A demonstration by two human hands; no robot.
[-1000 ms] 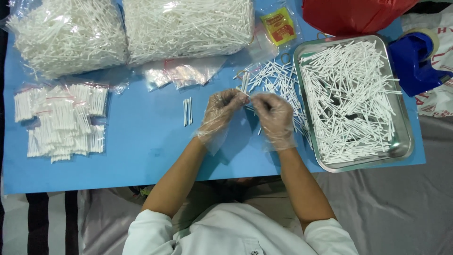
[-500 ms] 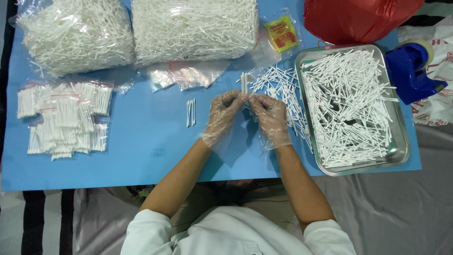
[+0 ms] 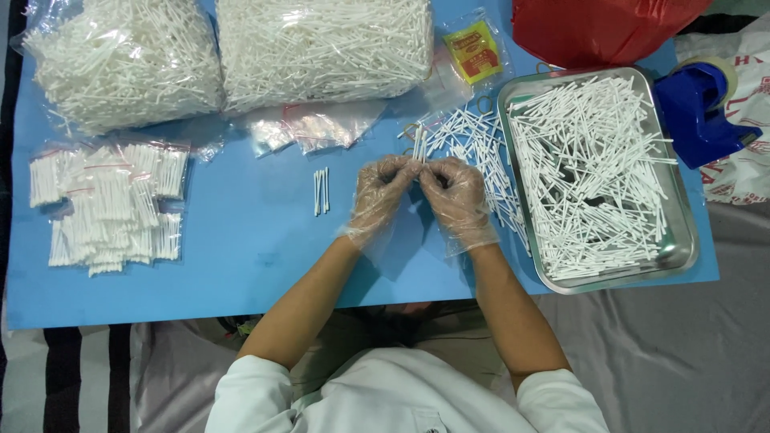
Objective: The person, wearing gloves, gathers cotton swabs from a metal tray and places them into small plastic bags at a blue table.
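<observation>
In the middle of the frame, over the blue table top (image 3: pixel 241 265), the person is bringing both gloved hands together: the left hand (image 3: pixel 378 192) and the right hand (image 3: pixel 459 199) are pinching a small bunch of white cotton swabs (image 3: pixel 419 144) between thumb and fingertips, the sticks standing up just above the knuckles. The other fingers are curling loosely inward, and the thin clear gloves are bagging at the wrists. These swabs look feather-light and thin, stiff enough to stay straight yet easy to bend or scatter, so I would judge the bare middle of the shafts the place to grip, away from the soft tips. Just right of the hands a loose scatter of swabs (image 3: pixel 481 160) is lying on the table, and beyond it a steel tray (image 3: pixel 682 240) is holding a great heap more. Left of the hands a little set of three or four swabs (image 3: pixel 321 191) is lying apart. At the far left, small clear packets of swabs (image 3: pixel 108 204) are piling up; along the top, two big clear bags of swabs (image 3: pixel 321 48) are sitting side by side. A small yellow and red packet (image 3: pixel 473 52) is resting at upper centre, beside a red plastic bag (image 3: pixel 601 28), and a blue tape dispenser (image 3: pixel 698 104) is standing at upper right.
</observation>
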